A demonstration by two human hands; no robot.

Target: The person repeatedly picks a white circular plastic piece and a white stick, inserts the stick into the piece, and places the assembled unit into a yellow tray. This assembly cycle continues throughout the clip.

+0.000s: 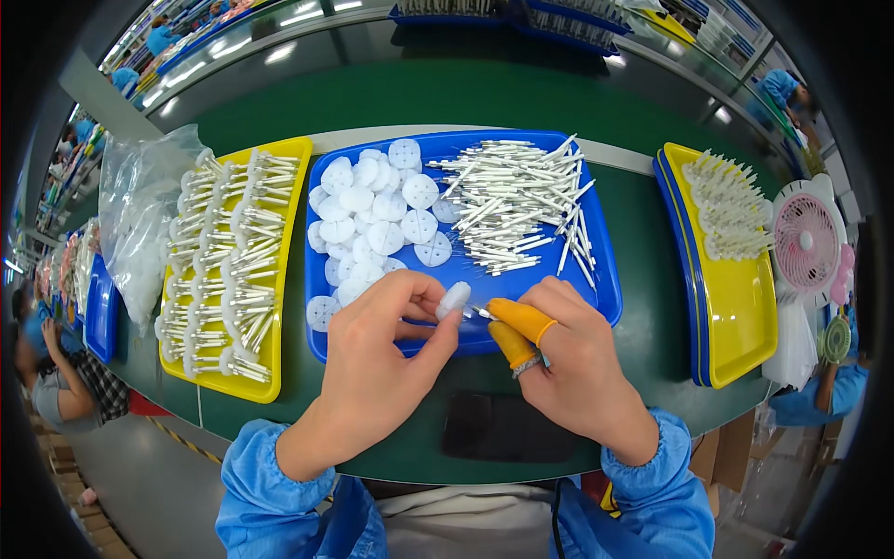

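My left hand (386,340) pinches a white slotted plastic disc (454,298) on edge between thumb and fingers. Close to its right side, my right hand (568,349), with yellow finger cots on two fingers, grips a small white stick whose tip (480,310) points toward the disc. Most of that stick is hidden by the fingers, and whether it touches the disc I cannot tell. Both hands are over the front edge of a blue tray (605,270). A heap of loose white discs (382,205) fills its left part; a pile of thin white sticks with wire ends (507,200) lies at its right.
On the left, a yellow tray (223,380) carries rows of discs fitted with sticks, beside a clear plastic bag (140,224). A yellow tray (736,326) rests over blue ones at right, near a pink-and-white fan (806,238). A dark phone-like slab (503,429) lies before me. Co-workers sit beyond.
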